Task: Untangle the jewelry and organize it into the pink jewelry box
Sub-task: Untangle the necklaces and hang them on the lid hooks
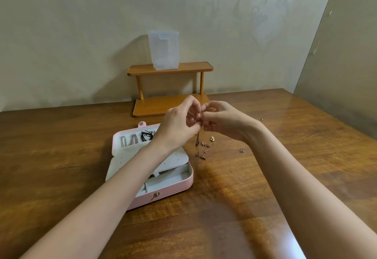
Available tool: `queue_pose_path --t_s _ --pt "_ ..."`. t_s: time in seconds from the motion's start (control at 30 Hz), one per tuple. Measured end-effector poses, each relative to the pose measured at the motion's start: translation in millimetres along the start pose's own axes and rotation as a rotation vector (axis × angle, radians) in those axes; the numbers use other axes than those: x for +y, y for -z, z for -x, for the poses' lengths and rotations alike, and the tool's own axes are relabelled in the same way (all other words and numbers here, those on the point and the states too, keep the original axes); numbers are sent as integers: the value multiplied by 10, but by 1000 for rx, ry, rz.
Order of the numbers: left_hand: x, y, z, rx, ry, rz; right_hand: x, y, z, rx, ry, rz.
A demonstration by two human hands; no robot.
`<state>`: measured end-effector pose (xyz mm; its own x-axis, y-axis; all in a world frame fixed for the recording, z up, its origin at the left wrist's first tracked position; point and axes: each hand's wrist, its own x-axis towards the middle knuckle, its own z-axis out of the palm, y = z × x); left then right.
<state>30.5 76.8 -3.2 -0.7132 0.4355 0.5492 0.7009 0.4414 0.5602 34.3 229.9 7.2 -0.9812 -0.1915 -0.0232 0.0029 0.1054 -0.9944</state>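
Observation:
The pink jewelry box [179, 187] lies open on the wooden table, its grey lining showing. Silver chains [129, 140] and a black cord piece [147, 135] sit in its lid pocket. My left hand [179, 123] and my right hand [225, 123] meet fingertip to fingertip above the table, just right of the box. Both pinch a thin tangled chain [197, 141] that hangs down from them. Its rose-gold end [201, 153] trails on the table. A small gold piece [212, 138] and a small ring-like piece [242, 150] lie loose nearby.
A two-tier orange wooden stand [170, 69] is against the wall behind my hands, with a clear plastic container [164, 50] on its top shelf. Another small jewelry piece [260, 119] lies behind my right wrist. The table edge runs along the right.

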Motion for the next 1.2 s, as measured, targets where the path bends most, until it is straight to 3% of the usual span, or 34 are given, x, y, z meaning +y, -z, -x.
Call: queue_pose_path --t_s 0.17,0.43,0.67,0.83,1.03,1.2 --pt "-78 38 28 61 88 233 -19 4 -82 -49 55 -79" --pt "-220 261 -166 119 197 599 -136 -106 -295 -21 328 -193" --pt "-272 412 -281 156 161 559 -311 -149 -383 18 499 -34" --pt "-294 551 -296 168 90 515 -448 -193 -464 -110 509 3" --pt "-385 613 -304 130 96 706 -466 -225 -543 -257 515 -29" --pt "-374 527 -314 254 190 771 -432 -280 -595 -142 569 4"
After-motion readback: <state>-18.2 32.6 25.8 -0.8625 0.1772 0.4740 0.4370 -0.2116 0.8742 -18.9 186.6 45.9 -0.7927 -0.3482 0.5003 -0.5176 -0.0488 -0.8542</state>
